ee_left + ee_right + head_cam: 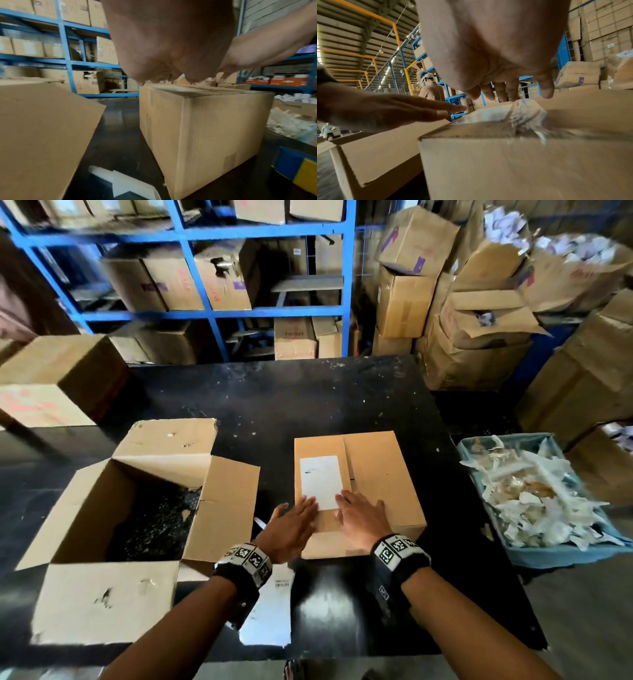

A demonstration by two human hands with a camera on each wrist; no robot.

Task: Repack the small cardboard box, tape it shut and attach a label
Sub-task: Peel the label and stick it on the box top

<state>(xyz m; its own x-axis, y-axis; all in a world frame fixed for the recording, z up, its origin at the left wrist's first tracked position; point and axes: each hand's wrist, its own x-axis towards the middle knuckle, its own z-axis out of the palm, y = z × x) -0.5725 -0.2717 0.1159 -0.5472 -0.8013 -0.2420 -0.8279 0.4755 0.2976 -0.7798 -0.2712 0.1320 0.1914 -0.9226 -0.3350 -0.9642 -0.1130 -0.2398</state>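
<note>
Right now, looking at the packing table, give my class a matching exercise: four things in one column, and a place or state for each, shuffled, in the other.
Things:
1. white label
2. large cardboard box
3. blue tray
4. left hand

Places or states:
A. full of torn paper scraps
B. flaps open, left of the small box
C. stuck on top of the small cardboard box
D. flat, fingers at the label's left edge

Pairs: 1-C, 2-B, 3-A, 4-D

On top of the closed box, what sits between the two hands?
The near end of the white label, stuck on the small cardboard box, lies between the left hand and right hand. The head view shows it.
</note>
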